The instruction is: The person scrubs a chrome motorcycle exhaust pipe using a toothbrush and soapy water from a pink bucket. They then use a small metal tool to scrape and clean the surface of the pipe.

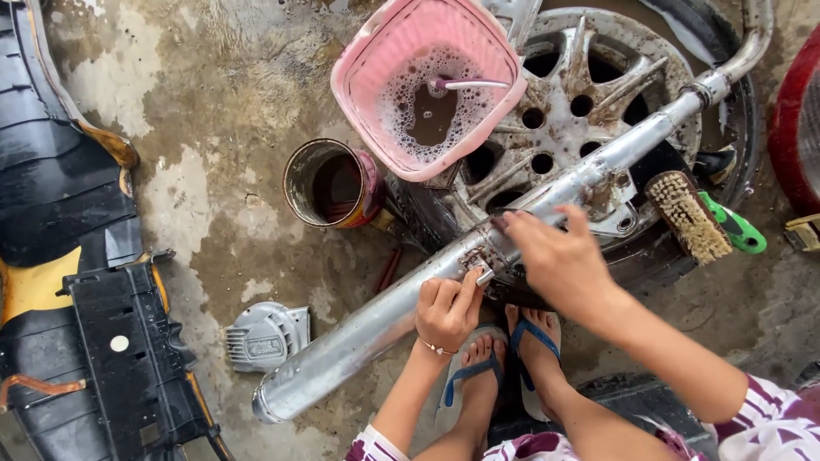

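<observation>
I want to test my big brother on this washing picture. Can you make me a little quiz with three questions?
1. True or false: the pink basin holds soapy water.
2. Which hand rests on top of the silver exhaust pipe: left or right?
3. What lies right of the pipe: A) scrub brush, B) hammer, C) sponge?

Key
1. True; foam shows inside.
2. The right hand; the left hand pinches a small tool against the pipe.
3. A, the scrub brush with a green handle.
</observation>
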